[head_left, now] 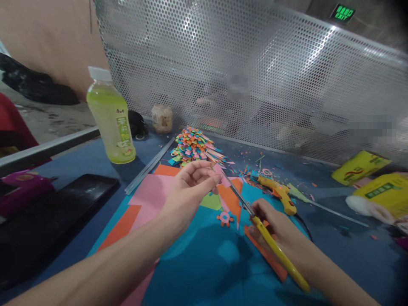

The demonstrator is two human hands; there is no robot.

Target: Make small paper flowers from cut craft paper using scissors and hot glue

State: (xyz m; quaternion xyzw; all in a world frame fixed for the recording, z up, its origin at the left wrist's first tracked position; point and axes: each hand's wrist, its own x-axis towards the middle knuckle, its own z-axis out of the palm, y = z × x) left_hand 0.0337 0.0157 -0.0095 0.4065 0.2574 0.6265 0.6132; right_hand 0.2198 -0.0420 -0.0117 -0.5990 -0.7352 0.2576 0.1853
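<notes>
My left hand (pixel 190 187) is pinched on a small pink paper piece (pixel 223 177), held above the coloured paper sheets (pixel 204 250). My right hand (pixel 276 231) grips yellow-handled scissors (pixel 270 242); their blades (pixel 237 193) reach up to the pink piece. A small orange and pink paper flower (pixel 225 218) lies on the blue sheet just below the blades. Behind my hands sits a pile of multicoloured paper strips (pixel 194 146).
A green drink bottle (pixel 111 117) stands at the back left, a small jar (pixel 162 119) beside it. A yellow glue gun (pixel 277 193) lies right of the scissors. Yellow packets (pixel 379 182) sit at far right, a black tray (pixel 47 221) at left. A perforated metal screen (pixel 255 72) closes the back.
</notes>
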